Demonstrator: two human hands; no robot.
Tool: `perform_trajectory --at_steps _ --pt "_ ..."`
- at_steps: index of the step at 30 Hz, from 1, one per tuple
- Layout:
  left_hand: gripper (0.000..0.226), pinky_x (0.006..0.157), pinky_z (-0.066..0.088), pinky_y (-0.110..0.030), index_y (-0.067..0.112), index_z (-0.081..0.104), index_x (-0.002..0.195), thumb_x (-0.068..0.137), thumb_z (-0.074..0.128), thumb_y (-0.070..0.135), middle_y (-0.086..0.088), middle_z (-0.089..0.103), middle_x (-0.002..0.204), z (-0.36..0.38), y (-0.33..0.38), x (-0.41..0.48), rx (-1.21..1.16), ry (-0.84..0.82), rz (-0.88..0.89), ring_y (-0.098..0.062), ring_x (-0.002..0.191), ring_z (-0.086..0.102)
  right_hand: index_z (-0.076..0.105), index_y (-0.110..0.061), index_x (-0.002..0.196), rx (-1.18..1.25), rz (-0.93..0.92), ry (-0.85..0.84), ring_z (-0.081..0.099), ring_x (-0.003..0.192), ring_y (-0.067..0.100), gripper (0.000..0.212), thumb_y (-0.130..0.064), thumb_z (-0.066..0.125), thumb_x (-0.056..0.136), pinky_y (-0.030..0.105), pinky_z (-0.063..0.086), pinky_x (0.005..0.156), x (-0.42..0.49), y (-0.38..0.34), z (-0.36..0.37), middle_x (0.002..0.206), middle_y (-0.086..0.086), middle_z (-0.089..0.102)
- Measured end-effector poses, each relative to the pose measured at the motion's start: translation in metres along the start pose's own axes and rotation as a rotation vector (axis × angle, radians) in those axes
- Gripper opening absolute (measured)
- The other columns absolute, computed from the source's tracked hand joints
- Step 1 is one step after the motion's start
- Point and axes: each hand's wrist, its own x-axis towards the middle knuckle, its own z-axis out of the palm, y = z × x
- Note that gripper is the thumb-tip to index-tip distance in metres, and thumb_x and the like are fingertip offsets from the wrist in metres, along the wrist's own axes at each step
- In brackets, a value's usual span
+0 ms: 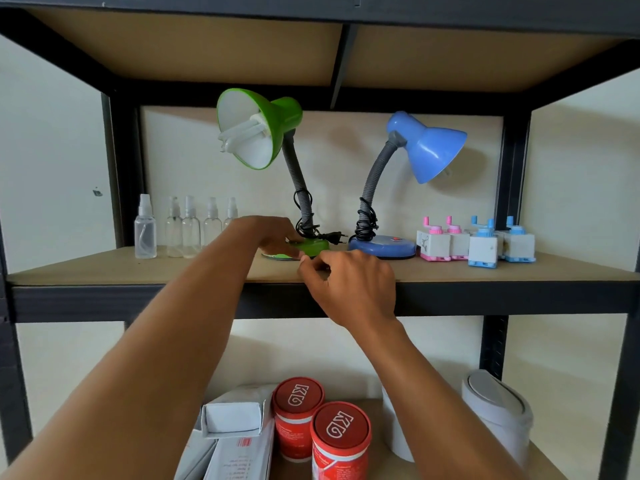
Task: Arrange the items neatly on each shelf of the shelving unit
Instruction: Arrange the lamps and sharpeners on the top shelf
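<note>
Middle shelf (104, 268) looks nearly tidy, yet the left hand (273, 233) grips the base of the green lamp (297, 178), the right hand (349, 282) curls fingers at its rim, hold unclear, and red tins (339, 441) at lower frame seemingly await.

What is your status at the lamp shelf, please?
Left hand grips green lamp base. Right hand at its front edge. Blue lamp close alongside.
</note>
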Motion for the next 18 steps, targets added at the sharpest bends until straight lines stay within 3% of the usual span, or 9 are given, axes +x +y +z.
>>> perform_trajectory --at_steps 3,8,11,15,18 --pt "0.060 0.109 0.040 -0.036 0.020 0.043 0.153 0.101 0.051 0.050 -0.007 0.050 0.147 -0.006 0.013 0.003 0.037 -0.009 -0.046 -0.027 0.132 0.050 0.075 -0.026 0.073 0.011 -0.009 0.008 0.055 0.053 0.017 0.054 -0.061 0.040 0.096 0.027 0.039 0.047 -0.001 0.002 0.005 0.056 -0.004 0.060" --pt "0.057 0.093 0.049 -0.036 0.008 0.058 0.136 0.094 0.065 0.047 -0.009 0.064 0.126 -0.007 0.035 0.016 0.025 0.081 -0.135 -0.027 0.110 0.061 0.072 -0.025 0.063 -0.036 -0.008 0.114 0.052 0.044 0.019 0.055 -0.059 0.039 0.091 0.024 0.035 0.044 -0.003 0.003 0.010 0.049 -0.002 0.057" --pt "0.057 0.091 0.052 -0.038 0.001 0.055 0.132 0.093 0.069 0.041 -0.014 0.062 0.128 -0.003 0.050 0.025 0.023 0.163 -0.193 -0.031 0.115 0.061 0.071 -0.026 0.064 -0.061 -0.022 0.126 0.047 0.042 0.017 0.058 -0.061 0.036 0.092 0.023 0.038 0.043 -0.004 0.005 0.012 0.048 -0.003 0.055" --pt "0.046 0.097 0.052 -0.056 0.004 0.049 0.141 0.099 0.061 0.021 -0.019 0.048 0.145 0.004 0.064 0.031 0.073 0.218 -0.324 -0.042 0.129 0.052 0.072 -0.027 0.073 -0.070 -0.007 0.009 0.052 0.049 0.016 0.066 -0.066 0.023 0.093 0.027 0.045 0.049 -0.004 0.007 0.009 0.056 -0.005 0.062" --pt "0.047 0.094 0.054 -0.055 0.007 0.053 0.137 0.096 0.065 0.025 -0.018 0.051 0.143 0.006 0.062 0.033 0.088 0.228 -0.331 -0.041 0.127 0.054 0.073 -0.029 0.076 -0.100 -0.019 0.008 0.058 0.053 0.018 0.062 -0.063 0.025 0.096 0.028 0.047 0.051 -0.005 0.009 0.009 0.059 -0.004 0.065"
